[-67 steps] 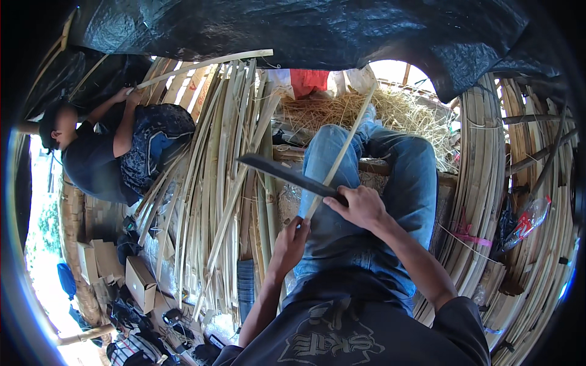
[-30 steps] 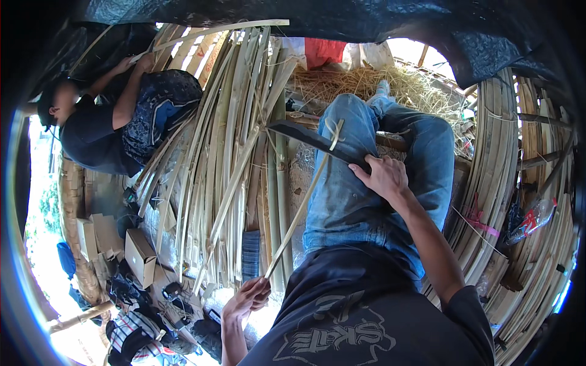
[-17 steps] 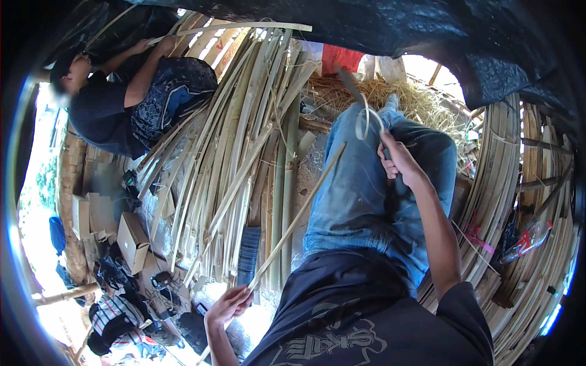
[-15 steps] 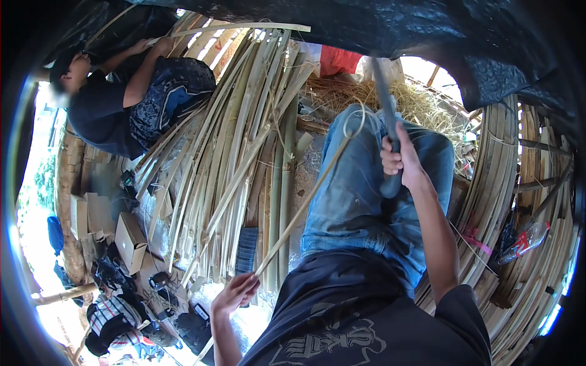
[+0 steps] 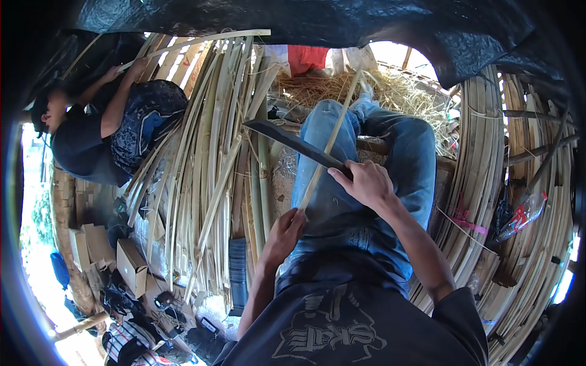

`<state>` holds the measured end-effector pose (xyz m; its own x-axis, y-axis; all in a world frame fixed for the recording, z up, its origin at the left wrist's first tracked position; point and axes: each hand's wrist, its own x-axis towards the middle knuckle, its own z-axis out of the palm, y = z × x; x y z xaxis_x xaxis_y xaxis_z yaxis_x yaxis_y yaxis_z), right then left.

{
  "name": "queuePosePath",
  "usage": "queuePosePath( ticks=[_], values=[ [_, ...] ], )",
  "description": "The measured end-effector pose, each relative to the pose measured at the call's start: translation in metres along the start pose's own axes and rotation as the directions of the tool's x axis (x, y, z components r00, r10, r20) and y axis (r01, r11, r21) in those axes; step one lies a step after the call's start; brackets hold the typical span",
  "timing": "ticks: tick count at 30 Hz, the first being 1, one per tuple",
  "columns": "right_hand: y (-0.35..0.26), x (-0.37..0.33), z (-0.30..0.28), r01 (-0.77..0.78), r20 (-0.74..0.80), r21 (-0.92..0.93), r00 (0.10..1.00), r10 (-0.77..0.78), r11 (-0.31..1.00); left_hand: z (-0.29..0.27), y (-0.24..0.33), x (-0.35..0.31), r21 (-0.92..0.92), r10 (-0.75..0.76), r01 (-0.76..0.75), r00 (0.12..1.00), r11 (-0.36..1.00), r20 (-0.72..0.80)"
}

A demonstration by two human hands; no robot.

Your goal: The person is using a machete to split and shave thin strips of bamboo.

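Closed round a long, narrow bamboo strip (image 5: 337,128) is my left hand (image 5: 285,235), in front of my left thigh. The strip slants up and away across my jeans. My right hand (image 5: 369,185) grips the handle of a machete (image 5: 284,136), its dark blade pointing far left. The blade crosses the strip a little beyond my left hand; whether its edge bites in cannot be seen. Most of the machete's handle is hidden inside my fist.
Many split bamboo strips (image 5: 207,140) lie to my left. Beyond them another person (image 5: 91,137) handles a long strip (image 5: 201,40). Straw and shavings (image 5: 415,91) lie beyond my legs. Bundled strips (image 5: 482,128) and a plastic bottle (image 5: 524,215) are at right. Black sheeting (image 5: 366,21) hangs overhead.
The machete has swung from upright over my right leg down to the left, across the strip. My left hand has moved right and farther forward, and the strip now stands steeper.
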<state>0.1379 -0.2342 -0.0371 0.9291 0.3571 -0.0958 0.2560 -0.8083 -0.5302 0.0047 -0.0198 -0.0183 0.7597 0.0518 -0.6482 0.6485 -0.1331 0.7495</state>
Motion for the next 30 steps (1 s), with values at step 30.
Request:
queuePosePath(
  ticks=[30],
  values=[
    [0.019, 0.015, 0.028, 0.008, -0.04, -0.234, 0.999, -0.018, 0.972, -0.054, -0.016, -0.17, 0.156, -0.267, 0.28, 0.959, 0.947, -0.095]
  ],
)
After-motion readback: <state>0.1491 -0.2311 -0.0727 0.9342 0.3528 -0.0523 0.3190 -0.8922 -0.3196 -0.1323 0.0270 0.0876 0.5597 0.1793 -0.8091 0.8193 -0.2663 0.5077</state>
